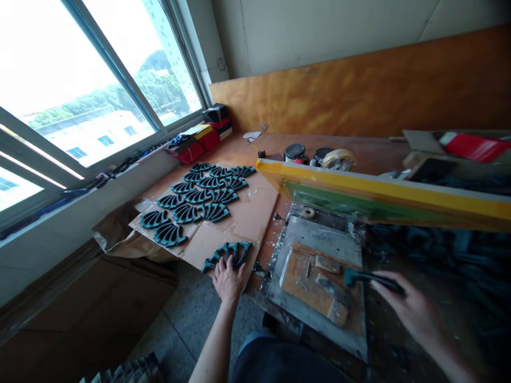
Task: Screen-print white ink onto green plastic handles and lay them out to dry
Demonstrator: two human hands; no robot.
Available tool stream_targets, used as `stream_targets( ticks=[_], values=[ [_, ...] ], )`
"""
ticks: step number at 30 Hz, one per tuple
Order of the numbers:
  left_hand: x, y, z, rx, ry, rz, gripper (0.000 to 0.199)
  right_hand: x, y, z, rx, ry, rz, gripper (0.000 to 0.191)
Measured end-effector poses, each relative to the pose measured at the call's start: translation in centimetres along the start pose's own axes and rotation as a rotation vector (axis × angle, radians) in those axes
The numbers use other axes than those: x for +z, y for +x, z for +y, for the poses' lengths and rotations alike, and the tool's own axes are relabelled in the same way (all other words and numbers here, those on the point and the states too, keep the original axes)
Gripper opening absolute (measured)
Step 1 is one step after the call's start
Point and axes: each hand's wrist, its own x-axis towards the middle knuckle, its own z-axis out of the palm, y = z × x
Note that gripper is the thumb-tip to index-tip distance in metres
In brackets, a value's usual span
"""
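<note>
My left hand (pixel 228 281) reaches over the near edge of a cardboard sheet, its fingers bent onto a dark green fan-shaped ribbed part (pixel 240 249). More fan-shaped parts (pixel 187 213) of the same kind lie in rows farther up the sheet. My right hand (pixel 411 306) is closed around a dark, narrow piece (pixel 377 279) with a greenish end, blurred so that its kind is unclear. This piece is above the right side of a wooden block fixture (pixel 299 282), which rests on a grey metal plate (pixel 275 300).
A yellow-edged panel (pixel 343 178) stands along the plate's far side. Behind it are a dark-lidded jar (pixel 294 152) and a tape roll (pixel 338 158). Many dark parts (pixel 443 255) lie heaped at right, below an open carton (pixel 423 139). The cardboard sheet (pixel 255 213) overhangs the bench edge.
</note>
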Motion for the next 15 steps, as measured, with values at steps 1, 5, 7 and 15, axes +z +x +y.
stream_targets(
  ticks=[1,5,7,15],
  values=[
    [0.5,0.0,0.7,-0.023,0.012,-0.010,0.058,1.6,-0.1,-1.6,-0.046,0.030,-0.047,0.033],
    [1.4,1.1,2.1,-0.092,0.004,-0.035,0.058,6.7,-0.4,-3.9,-0.349,-0.028,-0.089,0.034],
    [1.5,1.7,1.8,-0.110,-0.008,-0.043,0.057,8.1,-0.6,-2.9,-0.429,-0.110,-0.050,0.035],
    [-0.6,7.7,-4.8,0.387,-0.086,-0.126,0.056,9.9,-0.9,2.8,-0.485,-0.224,-0.023,0.035]
  ],
)
